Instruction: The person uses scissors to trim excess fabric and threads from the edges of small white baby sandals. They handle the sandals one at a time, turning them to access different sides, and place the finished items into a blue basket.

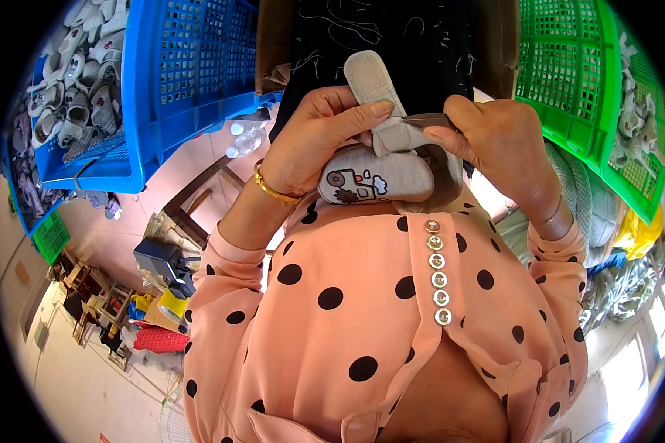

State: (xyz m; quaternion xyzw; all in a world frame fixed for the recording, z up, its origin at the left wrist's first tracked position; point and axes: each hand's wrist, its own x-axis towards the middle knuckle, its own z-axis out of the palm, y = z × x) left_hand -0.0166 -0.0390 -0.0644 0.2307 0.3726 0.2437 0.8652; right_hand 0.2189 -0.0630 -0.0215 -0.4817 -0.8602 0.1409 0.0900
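Close to my chest I hold a small beige-grey fabric shoe upper (414, 177) with both hands. A colourful vehicle picture decorates its toe part. My left hand (325, 129) is closed, thumb and fingers pinching the fabric at the base of a rounded strap (368, 76) that points up and away from me. My right hand (499, 136) is closed too, its thumb and bent finger gripping the upper's edge. A dark grey-brown strip (427, 120) runs into the right fingers; what it is, I cannot make out. The insides of both grips are hidden.
A blue plastic crate (144, 96) on the left holds many similar shoe pieces (81, 107). On the right, a green crate (569, 81) stands beside more light pieces (635, 122). Loose threads lie on dark cloth (384, 37) ahead. Clear plastic bottles (247, 140) are at the left.
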